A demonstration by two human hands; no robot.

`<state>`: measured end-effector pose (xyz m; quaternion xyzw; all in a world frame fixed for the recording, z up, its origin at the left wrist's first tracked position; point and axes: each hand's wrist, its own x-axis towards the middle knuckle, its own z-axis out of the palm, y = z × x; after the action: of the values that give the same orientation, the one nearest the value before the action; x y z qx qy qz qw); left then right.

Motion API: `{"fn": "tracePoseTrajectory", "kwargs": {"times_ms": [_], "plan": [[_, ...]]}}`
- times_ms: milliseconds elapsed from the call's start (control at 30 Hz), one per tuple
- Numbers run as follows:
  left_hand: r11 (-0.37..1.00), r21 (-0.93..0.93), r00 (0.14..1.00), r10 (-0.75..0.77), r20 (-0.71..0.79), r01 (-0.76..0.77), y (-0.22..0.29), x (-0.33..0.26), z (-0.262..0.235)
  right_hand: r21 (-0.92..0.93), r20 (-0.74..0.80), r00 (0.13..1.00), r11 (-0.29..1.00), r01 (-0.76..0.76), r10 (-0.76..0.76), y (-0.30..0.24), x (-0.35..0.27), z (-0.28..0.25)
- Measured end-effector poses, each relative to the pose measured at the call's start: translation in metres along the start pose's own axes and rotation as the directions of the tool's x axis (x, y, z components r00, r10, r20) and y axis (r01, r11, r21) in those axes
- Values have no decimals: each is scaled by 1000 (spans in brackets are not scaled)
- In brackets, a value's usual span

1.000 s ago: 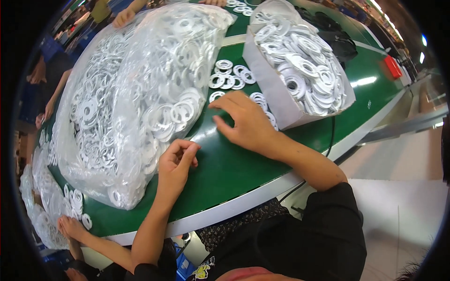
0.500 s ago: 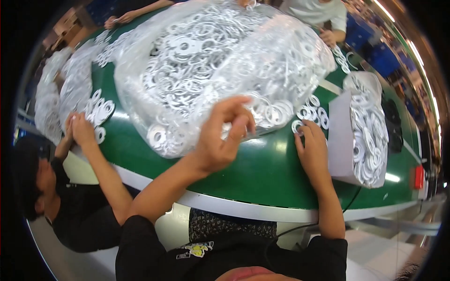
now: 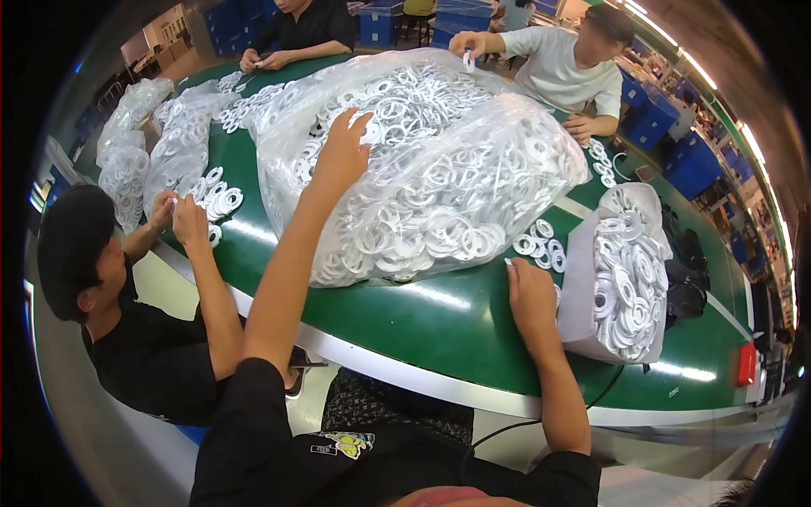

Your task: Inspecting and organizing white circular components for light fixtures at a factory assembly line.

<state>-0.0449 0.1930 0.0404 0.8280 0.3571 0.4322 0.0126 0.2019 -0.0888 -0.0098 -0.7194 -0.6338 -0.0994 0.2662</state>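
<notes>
A large clear plastic bag (image 3: 283, 186) bulges with flat white rings (image 3: 405, 101) on the green table. My left hand (image 3: 342, 152) reaches over its open top, fingers apart at the heap of rings. A ring lies beside those fingertips; I see none held. My right hand (image 3: 532, 296) is closed just above the table, right of the bag. A small white edge of a ring (image 3: 509, 263) shows at its fingertips, the remainder hidden. Past that hand lies a small group of loose rings (image 3: 541, 241).
A white box (image 3: 579, 296) heaped with rings stands right of my right hand. Co-workers sit at left (image 3: 127, 313), far left (image 3: 304, 34) and far right (image 3: 566, 68), handling rings. Smaller filled bags (image 3: 177, 139) stand at the left. A red object (image 3: 747, 363) sits at the right edge.
My left hand has moved from the bag's near side, away from me, to the rings at its open top. My right hand has drawn back from the loose rings. The view has tilted up.
</notes>
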Motion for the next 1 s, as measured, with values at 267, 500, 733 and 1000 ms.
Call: {"fn": "tracePoseTrajectory", "kwargs": {"times_ms": [267,500,733,1000], "plan": [[993,44,977,-120,179,114,-31,12,14,157,-66,994,984,-80,92,-5,-4,2],[1000,-14,972,11,233,-8,-36,15,0,632,43,972,748,-205,229,-24,-5,3],[447,-836,874,-481,74,317,63,5,-52,783,601,781,67,-618,173,-20,-11,-6],[-162,-468,467,-51,883,869,157,-93,-20,744,-167,983,664,72,82,-44,2,-36]]}}
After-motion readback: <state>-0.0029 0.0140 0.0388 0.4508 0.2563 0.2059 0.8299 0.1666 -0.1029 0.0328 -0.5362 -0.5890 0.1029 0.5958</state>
